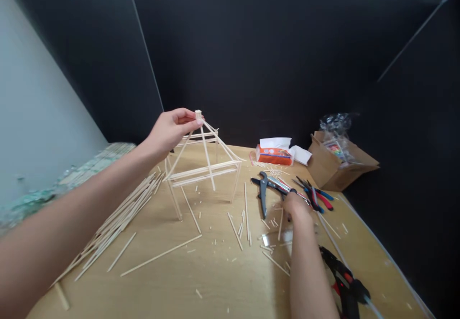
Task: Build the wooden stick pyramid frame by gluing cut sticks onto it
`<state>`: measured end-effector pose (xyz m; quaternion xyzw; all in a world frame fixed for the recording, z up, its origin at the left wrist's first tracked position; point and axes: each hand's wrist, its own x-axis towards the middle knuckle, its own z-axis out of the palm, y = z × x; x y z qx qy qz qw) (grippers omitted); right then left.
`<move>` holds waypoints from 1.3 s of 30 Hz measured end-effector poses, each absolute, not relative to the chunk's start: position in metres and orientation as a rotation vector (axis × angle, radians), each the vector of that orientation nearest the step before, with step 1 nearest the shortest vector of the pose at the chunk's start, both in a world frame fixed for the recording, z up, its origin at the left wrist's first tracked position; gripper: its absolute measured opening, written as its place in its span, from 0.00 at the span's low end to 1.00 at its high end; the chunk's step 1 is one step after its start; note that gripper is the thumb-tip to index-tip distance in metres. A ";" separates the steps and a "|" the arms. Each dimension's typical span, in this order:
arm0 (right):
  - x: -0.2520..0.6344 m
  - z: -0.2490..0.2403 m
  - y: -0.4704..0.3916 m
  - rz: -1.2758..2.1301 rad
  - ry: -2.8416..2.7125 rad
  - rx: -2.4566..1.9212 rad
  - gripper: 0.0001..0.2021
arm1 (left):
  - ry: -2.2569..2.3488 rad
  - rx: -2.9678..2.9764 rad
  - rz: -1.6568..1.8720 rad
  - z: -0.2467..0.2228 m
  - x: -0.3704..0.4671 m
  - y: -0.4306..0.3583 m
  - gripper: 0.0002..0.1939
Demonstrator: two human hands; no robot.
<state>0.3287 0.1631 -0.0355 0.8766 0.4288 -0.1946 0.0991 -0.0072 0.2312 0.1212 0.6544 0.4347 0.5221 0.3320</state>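
My left hand (179, 121) pinches the short bundled peak of a house-like frame of thin wooden sticks (204, 170). The frame stands upright on legs, with slanting sticks running from the peak to its upper rails; one slanting stick ends below the front rail. My right hand (296, 203) is over the tools on the right, touching or just above them; its fingers are hidden behind the hand. Beside it lie a grey-handled cutter (263, 194), a silver-and-black tool (280, 185) and pliers with red and blue handles (318, 194).
Loose sticks (125, 209) are heaped at left, and cut pieces (240, 225) litter the middle. A black glue gun (345, 280) lies at front right. Behind are an orange tissue pack (275, 155) and an open cardboard box (334, 165). Dark panels (244, 60) wall the back.
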 end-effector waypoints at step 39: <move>0.138 -0.003 0.128 -0.089 3.604 2.407 0.08 | 1.100 1.702 1.324 0.121 -0.008 0.229 0.13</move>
